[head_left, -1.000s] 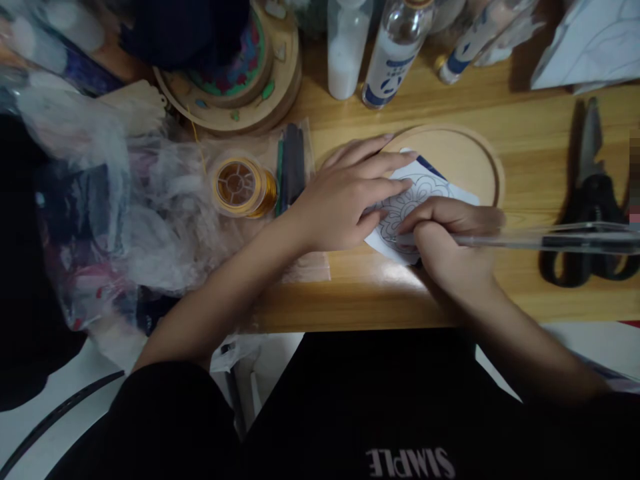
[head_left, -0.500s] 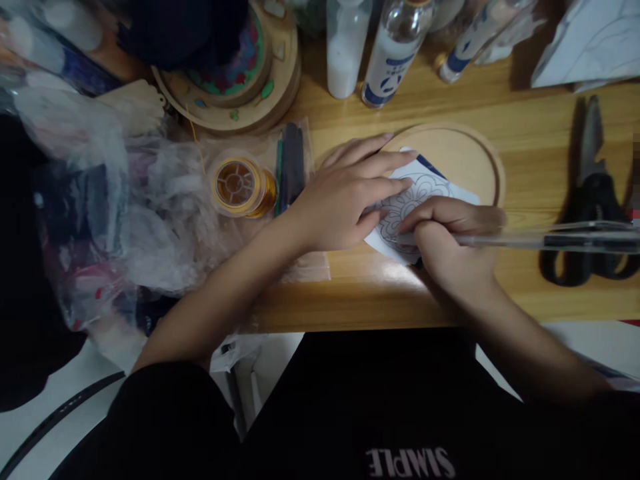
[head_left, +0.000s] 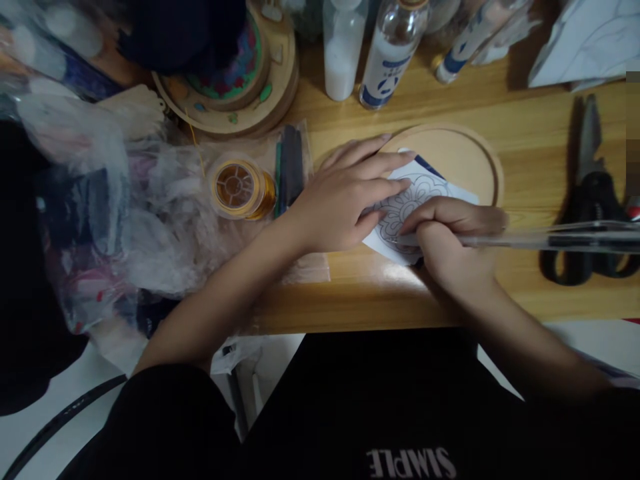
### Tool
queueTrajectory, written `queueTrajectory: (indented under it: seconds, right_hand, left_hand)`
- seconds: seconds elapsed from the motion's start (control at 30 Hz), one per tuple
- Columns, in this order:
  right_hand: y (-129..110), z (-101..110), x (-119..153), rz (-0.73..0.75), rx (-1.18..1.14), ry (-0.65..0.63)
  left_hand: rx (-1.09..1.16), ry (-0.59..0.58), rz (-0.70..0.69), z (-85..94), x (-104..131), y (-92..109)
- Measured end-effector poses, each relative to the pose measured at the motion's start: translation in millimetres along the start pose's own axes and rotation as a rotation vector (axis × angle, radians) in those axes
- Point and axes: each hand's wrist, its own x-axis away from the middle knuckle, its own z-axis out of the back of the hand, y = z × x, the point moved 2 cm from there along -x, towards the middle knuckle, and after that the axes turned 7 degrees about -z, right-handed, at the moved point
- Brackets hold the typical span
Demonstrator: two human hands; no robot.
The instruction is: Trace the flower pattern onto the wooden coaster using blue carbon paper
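Note:
My left hand (head_left: 345,197) lies flat with its fingers spread, the fingertips on a small sheet of white paper (head_left: 427,177) printed with a flower line pattern. A dark blue piece shows along the paper's upper edge. In my right hand (head_left: 455,247) is a clear-barrelled pen (head_left: 525,239), its tip on the lower part of the pattern and its long barrel pointing right. Under the paper's far side rests a round, shallow wooden disc (head_left: 465,150) with a raised rim. The paper's middle is partly covered by my hands.
Black-handled scissors (head_left: 590,200) lie at the right. A spool of golden thread (head_left: 240,190) and crumpled plastic bags (head_left: 155,227) fill the left. Bottles (head_left: 393,60) stand at the back beside a round wooden stand (head_left: 285,80). The table's front edge (head_left: 380,327) is near my lap.
Both hands keep nearly the same place on the paper. The pen is still in my right hand, and the whole view has shifted very slightly.

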Motion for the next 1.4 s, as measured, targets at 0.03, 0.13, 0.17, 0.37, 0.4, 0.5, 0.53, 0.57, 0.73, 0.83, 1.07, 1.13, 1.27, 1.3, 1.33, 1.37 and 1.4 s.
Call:
queueTrajectory:
  seconds: [0.03, 0.13, 0.17, 0.37, 0.4, 0.5, 0.53, 0.57, 0.73, 0.83, 1.07, 1.13, 1.27, 1.3, 1.33, 1.37, 1.4]
  right_hand:
    - [0.2, -0.1, 0.1, -0.002, 0.003, 0.0]
    - [-0.2, -0.5, 0.1, -0.012, 0.018, -0.001]
    - [-0.7, -0.6, 0.1, -0.008, 0.022, -0.001]
    - [-2.5, -1.1, -0.2, 0.014, 0.036, -0.019]
    - [-2.4, -1.3, -0.2, 0.012, 0.031, -0.024]
    - [-2.4, -1.7, -0.4, 0.019, 0.013, -0.018]
    - [-2.6, -1.7, -0.4, 0.025, 0.01, -0.012]
    - [-2.9, -1.7, -0.4, 0.034, 0.008, -0.006]
    - [-4.2, -1.0, -0.5, 0.041, 0.03, -0.013]
    - [-4.2, -0.5, -0.7, 0.05, 0.03, -0.007]
    - [-2.5, -0.9, -0.7, 0.054, 0.012, -0.004]
    - [-1.9, -0.8, -0.7, 0.037, -0.012, 0.011]
    - [-1.2, -0.6, -0.6, 0.044, -0.029, 0.023]
    - [-1.1, -0.6, -0.6, 0.051, -0.022, 0.019]
    - [-0.9, -0.6, -0.6, 0.053, -0.013, 0.01]
    - [-0.8, -0.7, -0.6, 0.055, -0.003, 0.003]
    - [-0.7, -0.8, -0.6, 0.059, 0.005, -0.002]
  left_hand:
    - [0.007, 0.005, 0.004, -0.1, 0.1, -0.1]
    - [0.005, 0.001, 0.012, -0.7, 0.2, -0.6]
    - [-0.005, -0.003, 0.006, -0.9, 0.2, -0.6]
    - [0.006, -0.015, 0.03, -0.5, 0.2, -0.7]
    - [0.019, -0.015, 0.03, -0.2, 0.2, -0.4]
    - [0.037, -0.01, 0.027, 0.6, 0.2, 0.5]
    - [0.04, -0.008, 0.029, 0.7, 0.3, 0.7]
    - [0.043, -0.007, 0.031, 0.7, 0.3, 0.7]
    - [0.052, 0.002, 0.018, -0.3, 0.6, -0.7]
    - [0.055, 0.009, 0.002, -0.9, 0.8, -1.9]
    - [0.1, 0.028, -0.01, -0.4, 1.4, -2.4]
    - [0.105, 0.029, -0.013, -0.1, 1.5, -2.3]
    - [0.118, 0.027, -0.014, 0.4, 1.4, -2.0]
    - [0.117, 0.027, -0.014, 0.6, 1.2, -1.8]
    - [0.116, 0.025, -0.014, 0.8, 1.1, -1.6]
    - [0.115, 0.024, -0.013, 1.0, 0.9, -1.4]
    - [0.115, 0.023, -0.011, 1.3, 0.7, -1.3]
